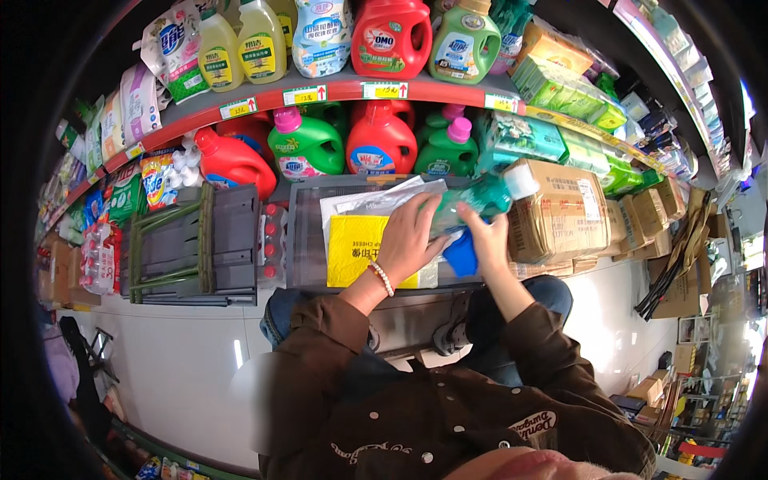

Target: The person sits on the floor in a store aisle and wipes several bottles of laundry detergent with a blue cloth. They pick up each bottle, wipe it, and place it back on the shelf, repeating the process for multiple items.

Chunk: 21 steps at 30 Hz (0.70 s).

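Note:
A green bottle with a white cap [474, 201] lies tilted between both hands, above a grey plastic crate lid [306, 240]. My left hand [414, 231] grips its lower end; a pearl bracelet circles that wrist. Around the bottle's near side, my right hand [486, 231] is closed. A blue cloth or wipe [462, 255] hangs below the bottle, between the hands. Under the left hand lie a yellow printed packet [354, 246] and a clear plastic bag [384, 199].
Shelves with a red edge [342, 91] hold detergent bottles and tissue packs in front. A cardboard box [558, 210] stands right of the crate. Stacked grey crates [231, 240] and bottled drinks [274, 240] are at the left.

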{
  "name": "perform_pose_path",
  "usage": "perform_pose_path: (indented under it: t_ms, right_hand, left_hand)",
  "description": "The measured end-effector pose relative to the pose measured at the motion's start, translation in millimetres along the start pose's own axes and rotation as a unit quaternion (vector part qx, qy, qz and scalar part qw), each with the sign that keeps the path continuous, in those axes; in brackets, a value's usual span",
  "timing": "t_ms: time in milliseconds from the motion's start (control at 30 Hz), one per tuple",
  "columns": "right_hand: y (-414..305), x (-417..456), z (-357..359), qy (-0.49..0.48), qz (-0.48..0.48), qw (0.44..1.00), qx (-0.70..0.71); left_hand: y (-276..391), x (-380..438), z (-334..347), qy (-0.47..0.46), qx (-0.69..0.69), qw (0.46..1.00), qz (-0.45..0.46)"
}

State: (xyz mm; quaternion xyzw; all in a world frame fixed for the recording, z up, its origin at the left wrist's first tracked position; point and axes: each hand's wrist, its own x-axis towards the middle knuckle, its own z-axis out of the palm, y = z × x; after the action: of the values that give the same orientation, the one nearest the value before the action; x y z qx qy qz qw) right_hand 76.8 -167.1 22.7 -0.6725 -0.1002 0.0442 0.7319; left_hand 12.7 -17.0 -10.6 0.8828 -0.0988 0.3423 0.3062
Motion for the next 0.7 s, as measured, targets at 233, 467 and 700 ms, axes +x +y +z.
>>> perform_pose_path:
  t_ms: [233,467,700]
  right_hand:
    - [-119,119,-34,-0.016,-0.175,0.96,-0.219]
    - [-165,249,-53,0.09,-0.245,0.92,-0.292]
    - [-150,322,-44,0.145,-0.249,0.855,-0.431]
  left_hand:
    - [-14,-5,-1,-0.018,-0.055,0.996,-0.073]
    - [-13,-11,10,-0.108,-0.057,0.992,-0.034]
    - [-22,-20,20,-0.178,-0.04,0.983,-0.015]
